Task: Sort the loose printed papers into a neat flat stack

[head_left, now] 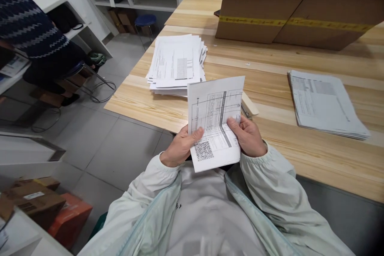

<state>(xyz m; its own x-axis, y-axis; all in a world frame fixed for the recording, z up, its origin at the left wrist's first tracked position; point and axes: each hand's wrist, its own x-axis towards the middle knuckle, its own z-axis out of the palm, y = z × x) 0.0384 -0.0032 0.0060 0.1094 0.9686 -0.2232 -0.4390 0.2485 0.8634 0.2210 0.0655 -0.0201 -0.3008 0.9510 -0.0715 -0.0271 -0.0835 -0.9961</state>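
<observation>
Between my two hands I hold a printed paper sheet (216, 124) upright in front of my chest, with a QR code at its lower left and a crease across it. Whether it is one sheet or several I cannot tell. My left hand (181, 144) grips its left edge, thumb on the front. On the right edge, my right hand (247, 134) pinches it with the thumb on the print; the other fingers are behind. Beyond the sheet lies a loose stack of papers (177, 60). A neater stack of printed papers (327, 102) is to the right.
Large cardboard boxes (249, 18) with yellow tape stand at the back of the wooden table (255, 60). A stapler-like tool (249, 106) lies partly behind my right hand. At left, a person (33, 28) sits on a stool; boxes (33, 200) rest on the floor.
</observation>
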